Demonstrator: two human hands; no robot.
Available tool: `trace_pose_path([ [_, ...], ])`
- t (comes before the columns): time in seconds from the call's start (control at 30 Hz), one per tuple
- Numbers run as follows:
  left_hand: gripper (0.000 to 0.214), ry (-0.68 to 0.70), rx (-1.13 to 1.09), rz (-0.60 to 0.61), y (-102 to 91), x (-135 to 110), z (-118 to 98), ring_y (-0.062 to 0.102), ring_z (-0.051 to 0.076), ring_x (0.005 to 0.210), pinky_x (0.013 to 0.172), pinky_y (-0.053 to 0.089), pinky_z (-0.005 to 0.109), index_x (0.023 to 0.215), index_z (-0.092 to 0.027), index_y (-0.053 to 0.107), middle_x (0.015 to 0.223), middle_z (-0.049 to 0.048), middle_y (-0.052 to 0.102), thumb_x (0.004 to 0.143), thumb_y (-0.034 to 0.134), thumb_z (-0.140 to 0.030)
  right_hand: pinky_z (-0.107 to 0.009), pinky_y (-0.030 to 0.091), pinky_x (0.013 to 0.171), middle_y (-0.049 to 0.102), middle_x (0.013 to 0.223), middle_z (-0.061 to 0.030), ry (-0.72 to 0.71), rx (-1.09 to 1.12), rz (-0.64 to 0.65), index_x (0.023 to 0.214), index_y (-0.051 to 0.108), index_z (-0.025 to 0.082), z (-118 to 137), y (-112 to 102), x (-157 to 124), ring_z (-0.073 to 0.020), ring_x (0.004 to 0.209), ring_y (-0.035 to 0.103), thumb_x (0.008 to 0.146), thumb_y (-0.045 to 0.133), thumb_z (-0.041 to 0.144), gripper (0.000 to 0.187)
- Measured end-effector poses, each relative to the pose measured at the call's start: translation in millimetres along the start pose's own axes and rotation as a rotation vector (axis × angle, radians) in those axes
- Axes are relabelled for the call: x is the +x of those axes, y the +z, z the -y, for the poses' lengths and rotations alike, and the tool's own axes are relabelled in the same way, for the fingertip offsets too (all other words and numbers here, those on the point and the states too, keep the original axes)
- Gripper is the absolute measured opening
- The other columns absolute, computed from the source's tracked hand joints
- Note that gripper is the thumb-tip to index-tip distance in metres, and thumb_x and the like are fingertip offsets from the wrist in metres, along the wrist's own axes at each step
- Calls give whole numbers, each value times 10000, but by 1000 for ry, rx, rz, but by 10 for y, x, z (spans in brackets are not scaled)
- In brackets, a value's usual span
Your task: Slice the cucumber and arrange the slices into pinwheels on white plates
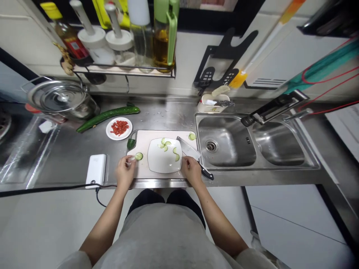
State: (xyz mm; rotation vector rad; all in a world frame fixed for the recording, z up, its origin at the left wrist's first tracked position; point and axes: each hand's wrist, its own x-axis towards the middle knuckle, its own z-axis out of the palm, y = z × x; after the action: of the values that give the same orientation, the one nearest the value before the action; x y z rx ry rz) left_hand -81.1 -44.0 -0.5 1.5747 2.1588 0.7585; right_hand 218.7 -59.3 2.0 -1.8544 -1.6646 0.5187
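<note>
A white square plate (157,160) rests on the pale cutting board (141,172), with several thin curved cucumber slices (165,144) laid on it. At the board's left edge, the fingertips of my left hand (125,172) are pinched at a round cucumber piece (138,156). My right hand (192,170) is closed, its curled fingertips beside the plate's right rim; what they hold, if anything, is hidden. Between that hand and the sink lies a kitchen knife (206,172), its blade on the board. More round slices (192,136) sit in the board's upper right corner.
Behind the board are a small plate of red bits (119,128), a long cucumber (112,116) and a lidded steel pot (64,99). A white power bank (95,170) with a cable lies left. The double sink (227,142) is right; a bottle rack (126,71) hangs above.
</note>
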Motion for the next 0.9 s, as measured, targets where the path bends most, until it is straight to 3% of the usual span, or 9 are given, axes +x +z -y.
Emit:
trace_pose_path([
  [0.2, 377, -74, 177, 102, 63, 129, -33, 573, 235, 907, 780, 432, 336, 1127, -208, 610, 973, 75, 614, 817, 543, -412, -306, 437, 736, 665, 853, -78, -35, 6, 1, 927, 634, 168, 41, 37, 5, -190, 766, 582, 890, 401, 270, 258],
  [0.37, 396, -100, 253, 137, 174, 129, -79, 560, 266, 976, 787, 421, 348, 1142, -215, 610, 1029, 102, 604, 827, 535, -444, -302, 439, 731, 670, 862, -76, -44, 27, 7, 927, 632, 169, 71, 39, -16, -189, 773, 586, 889, 405, 294, 262],
  [0.67, 321, -13, 253, 60, 239, 93, -23, 550, 243, 971, 784, 400, 322, 1097, -236, 639, 1041, 82, 622, 836, 549, -399, -291, 438, 683, 670, 824, -72, -8, 35, 15, 921, 643, 169, 92, 31, -50, -187, 732, 588, 873, 406, 299, 274],
  [0.9, 212, -50, 77, 26, 272, 141, -17, 564, 168, 758, 721, 398, 280, 927, -205, 670, 901, 45, 647, 787, 590, -343, -288, 438, 688, 648, 769, -60, -39, 25, 29, 923, 639, 173, 126, 29, -32, -183, 716, 584, 886, 405, 324, 281],
])
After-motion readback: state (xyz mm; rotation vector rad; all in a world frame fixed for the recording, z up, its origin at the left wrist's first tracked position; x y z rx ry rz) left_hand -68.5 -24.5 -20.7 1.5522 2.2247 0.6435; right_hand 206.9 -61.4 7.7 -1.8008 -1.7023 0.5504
